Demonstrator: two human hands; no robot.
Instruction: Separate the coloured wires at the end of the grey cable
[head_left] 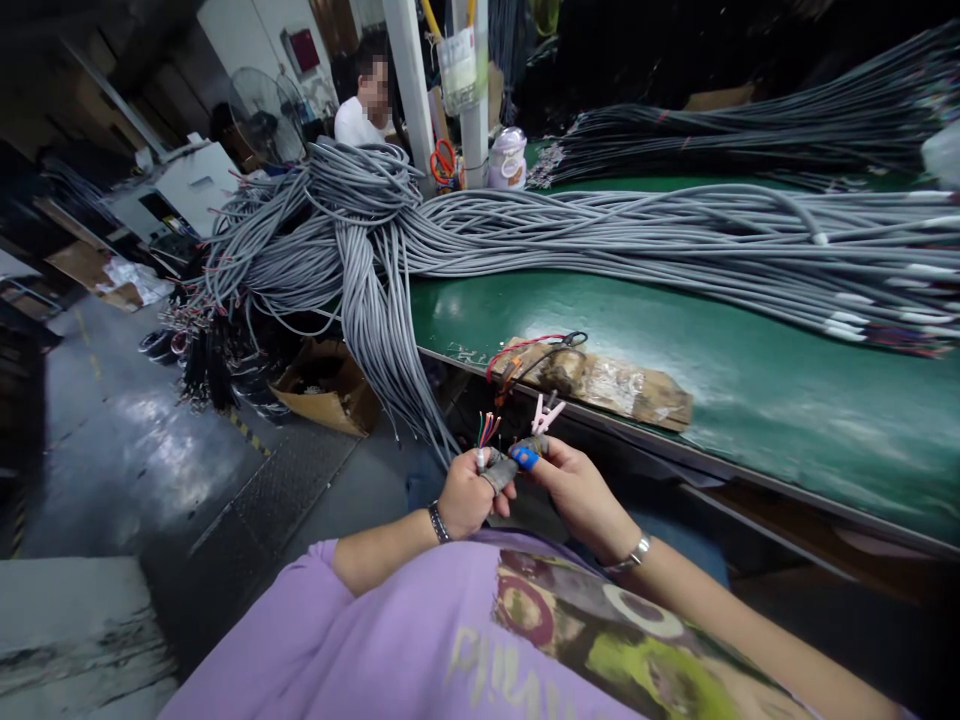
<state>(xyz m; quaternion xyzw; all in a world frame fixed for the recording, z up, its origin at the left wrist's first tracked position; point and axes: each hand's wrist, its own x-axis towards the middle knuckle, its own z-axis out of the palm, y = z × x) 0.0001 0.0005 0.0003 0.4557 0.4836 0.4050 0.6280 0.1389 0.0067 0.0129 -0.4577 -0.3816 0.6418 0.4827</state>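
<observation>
The colored wires [491, 428] poke up out of the top of the left hand [463, 498]. They point away from the body, toward the green surface [675, 320], and their tips fan out a bit. The left hand is the nearer one, with its thumb and fingers curled tight, pinching the wires near a white bit at the bottom. The right hand [583, 492] is just beside it, so the wires lie to its left. Its thumb and finger bend in close, but I cannot tell if they pinch anything. A pink clip [546, 414] shows just past its fingertips.
</observation>
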